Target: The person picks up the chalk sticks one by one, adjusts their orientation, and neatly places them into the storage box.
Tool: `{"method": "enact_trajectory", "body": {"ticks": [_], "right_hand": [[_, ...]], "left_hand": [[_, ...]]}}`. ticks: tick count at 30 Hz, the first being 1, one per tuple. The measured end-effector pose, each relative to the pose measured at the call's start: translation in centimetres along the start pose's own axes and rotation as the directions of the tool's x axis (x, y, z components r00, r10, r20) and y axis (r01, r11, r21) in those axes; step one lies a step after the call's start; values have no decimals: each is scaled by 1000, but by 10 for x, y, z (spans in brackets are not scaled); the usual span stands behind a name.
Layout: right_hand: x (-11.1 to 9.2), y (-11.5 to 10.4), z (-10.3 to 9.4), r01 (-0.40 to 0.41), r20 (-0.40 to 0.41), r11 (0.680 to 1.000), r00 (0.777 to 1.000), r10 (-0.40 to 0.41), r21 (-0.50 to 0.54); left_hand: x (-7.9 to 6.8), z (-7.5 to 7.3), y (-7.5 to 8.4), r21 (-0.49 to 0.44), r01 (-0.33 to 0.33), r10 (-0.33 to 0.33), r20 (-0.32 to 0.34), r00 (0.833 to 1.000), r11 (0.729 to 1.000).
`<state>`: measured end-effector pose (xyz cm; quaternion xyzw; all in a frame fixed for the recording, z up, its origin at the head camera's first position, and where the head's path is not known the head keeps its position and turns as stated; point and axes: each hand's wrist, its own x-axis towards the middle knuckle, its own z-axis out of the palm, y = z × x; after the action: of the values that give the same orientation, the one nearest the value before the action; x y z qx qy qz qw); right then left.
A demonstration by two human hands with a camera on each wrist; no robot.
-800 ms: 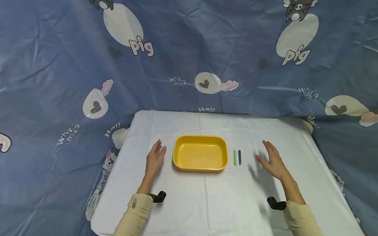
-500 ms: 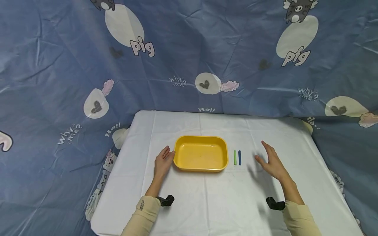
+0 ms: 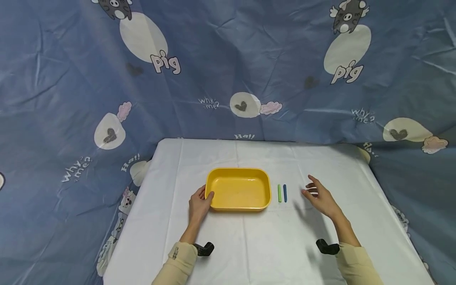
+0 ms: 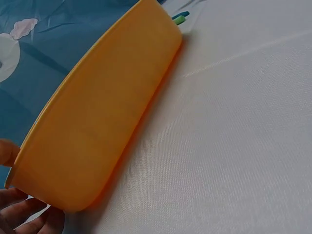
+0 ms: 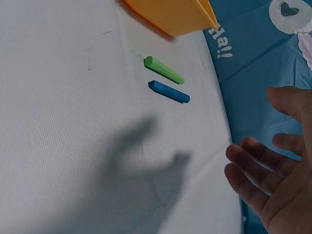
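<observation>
A shallow yellow plastic tray [image 3: 238, 209] sits on the white cloth. At its left end my left hand [image 3: 199, 205] grips the rim, thumb over the edge and fingers along the outer wall. The left wrist view shows the tray's long side wall [image 4: 97, 112], with fingertips [image 4: 36, 214] at its near corner. Right of the tray a green crayon-like stick [image 3: 279, 193] and a blue one [image 3: 285, 193] lie side by side, a small gap between them. My right hand [image 3: 323, 201] hovers to their right, fingers loosely bent, holding nothing.
A white cloth [image 3: 221, 249] covers the table, with faint coloured marks near the sticks in the right wrist view. A blue printed curtain [image 3: 199, 59] hangs behind and at both sides. Each wrist carries a black camera mount [image 3: 204, 249].
My left hand has moved right to the tray and taken hold of its left rim. The right hand's fingers have bent a little. The head view has shifted slightly.
</observation>
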<state>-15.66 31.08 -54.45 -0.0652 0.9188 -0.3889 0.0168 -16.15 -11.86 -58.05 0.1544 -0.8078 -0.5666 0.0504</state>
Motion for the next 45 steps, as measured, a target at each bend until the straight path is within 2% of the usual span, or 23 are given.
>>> {"method": "enact_trajectory", "body": {"ticks": [9,18,24,27,34,39,45], "right_hand": [[8,-3,3,-57,32,997,998,59,-59],[18,-1,16,-105,104,993,990,100,49],[26,-3,29,-132,152,990,981,122,55],[29,-2,34,-155,158,987,976,147,39],[32,1,42,-107,177,994,978,107,-13],[39,-1,48,-181,187,981,963,192,-76],[41,-2,55,-180,209,973,956,207,-143]], "left_hand": [[4,4,-3,50,14,-11,-56,998,999],[5,5,-3,54,22,-17,-91,996,998],[5,5,-2,66,10,-3,-105,994,998],[4,6,-2,75,18,-10,-103,995,997],[3,7,-1,59,20,-13,-113,993,998],[4,8,-1,66,8,0,-117,993,998],[2,7,-3,48,11,-5,-123,992,999]]}}
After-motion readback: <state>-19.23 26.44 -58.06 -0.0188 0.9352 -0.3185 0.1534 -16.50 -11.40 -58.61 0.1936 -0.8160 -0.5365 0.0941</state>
